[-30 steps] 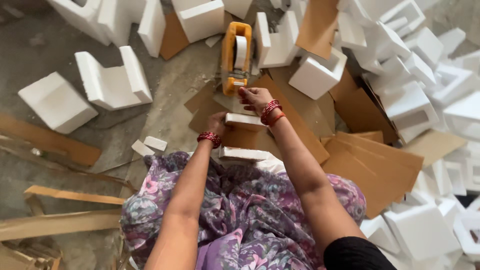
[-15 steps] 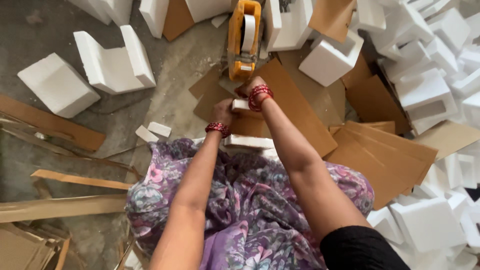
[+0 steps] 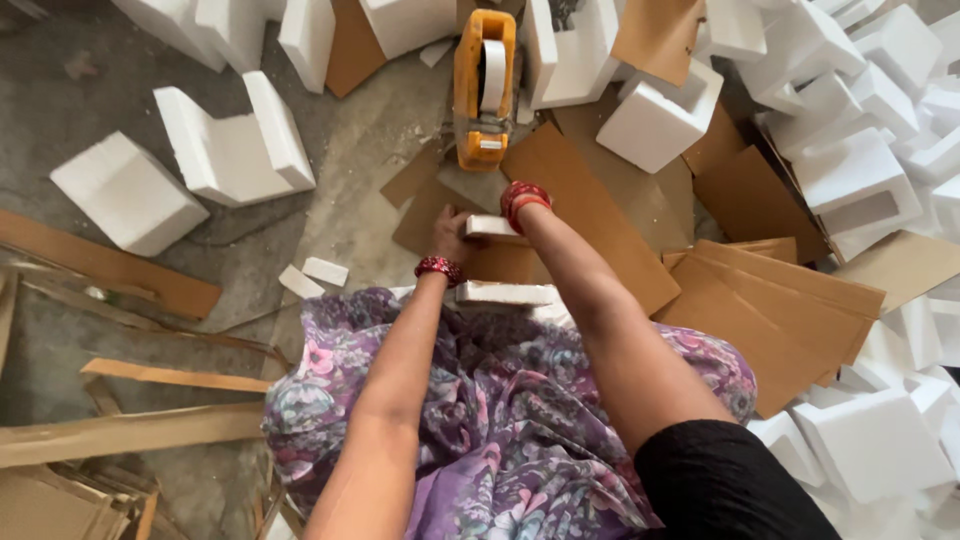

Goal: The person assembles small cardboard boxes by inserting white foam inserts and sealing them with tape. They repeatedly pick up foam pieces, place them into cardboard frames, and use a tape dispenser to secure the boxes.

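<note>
Both hands meet on a small flat white foam piece (image 3: 488, 228), held above my lap. My left hand (image 3: 448, 234), with a red bead bracelet at the wrist, grips its left end. My right hand (image 3: 516, 212) is bent down over the right end and mostly hidden behind its red bangles. A second flat foam slab (image 3: 505, 293) rests on my purple floral lap just below. An orange tape dispenser (image 3: 485, 90) with a white roll stands on the floor just beyond the hands.
White foam blocks lie at the left (image 3: 235, 140), (image 3: 125, 195) and pile up along the right (image 3: 860, 180). Brown cardboard sheets (image 3: 780, 300) spread under and right of the hands. Wooden strips (image 3: 130, 430) lie at lower left on the grey floor.
My right hand has drawn back from the tape dispenser's base and curled down over the foam piece's end. The left hand stays on the piece.
</note>
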